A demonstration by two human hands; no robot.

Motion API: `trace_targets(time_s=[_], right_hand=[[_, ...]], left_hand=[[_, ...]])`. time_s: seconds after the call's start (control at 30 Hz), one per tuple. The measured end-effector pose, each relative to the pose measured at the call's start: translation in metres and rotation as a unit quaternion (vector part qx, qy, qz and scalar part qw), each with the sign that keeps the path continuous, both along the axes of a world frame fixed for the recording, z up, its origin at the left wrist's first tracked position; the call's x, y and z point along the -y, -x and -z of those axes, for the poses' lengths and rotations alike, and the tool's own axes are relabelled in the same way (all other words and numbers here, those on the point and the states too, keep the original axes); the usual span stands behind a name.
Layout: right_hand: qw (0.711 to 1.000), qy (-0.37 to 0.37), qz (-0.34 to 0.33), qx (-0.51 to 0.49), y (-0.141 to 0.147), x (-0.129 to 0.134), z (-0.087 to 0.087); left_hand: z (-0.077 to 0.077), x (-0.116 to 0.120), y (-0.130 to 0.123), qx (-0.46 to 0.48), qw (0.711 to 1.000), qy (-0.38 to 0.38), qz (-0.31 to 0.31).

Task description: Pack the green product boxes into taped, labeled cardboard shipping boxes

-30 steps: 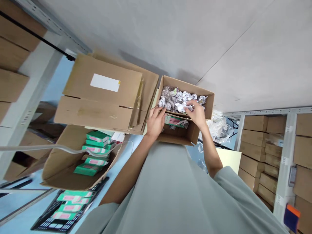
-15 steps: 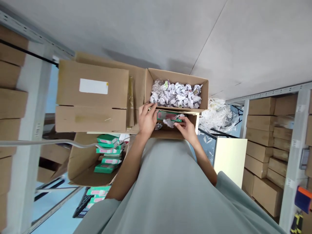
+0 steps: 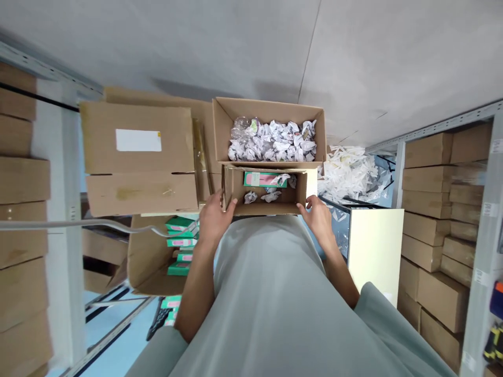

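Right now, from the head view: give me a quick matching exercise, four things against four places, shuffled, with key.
Things
1. Left hand
2. Right hand
3. Green-and-pink box partly covered by crumpled paper
4. White label

Places
A. On the folded cardboard
B. At the right end of the small open carton
C. Inside that carton, along its far wall
D. At that carton's left end

Pairs: 1-D, 2-B, 3-C, 4-A
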State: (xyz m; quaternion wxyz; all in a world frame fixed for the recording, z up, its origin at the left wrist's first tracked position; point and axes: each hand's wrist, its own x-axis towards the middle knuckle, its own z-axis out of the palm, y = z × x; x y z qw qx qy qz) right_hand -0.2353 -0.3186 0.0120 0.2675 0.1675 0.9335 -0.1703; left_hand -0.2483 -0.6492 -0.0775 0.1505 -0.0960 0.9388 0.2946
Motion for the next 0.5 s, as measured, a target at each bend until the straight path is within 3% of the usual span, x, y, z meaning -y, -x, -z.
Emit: trace_targets(time_s=[0.13, 0.3, 0.5], right_hand=[[0.999, -0.041, -0.001, 0.019, -0.007, 0.010, -0.002], [0.996, -0.080, 0.038, 0.019, -0.029, 0.021, -0.010], [0.985, -0.118, 0.125, 0.004, -0.112, 0.029, -0.025]], left_hand=[[-0.010, -0.002, -0.004, 0.041, 0.998, 0.039, -0.033], [-0.028, 0.001, -0.005, 0.031, 0.997, 0.073, 0.005], [-0.031, -0.011, -0.023, -0.018, 0.993, 0.015, 0.119]])
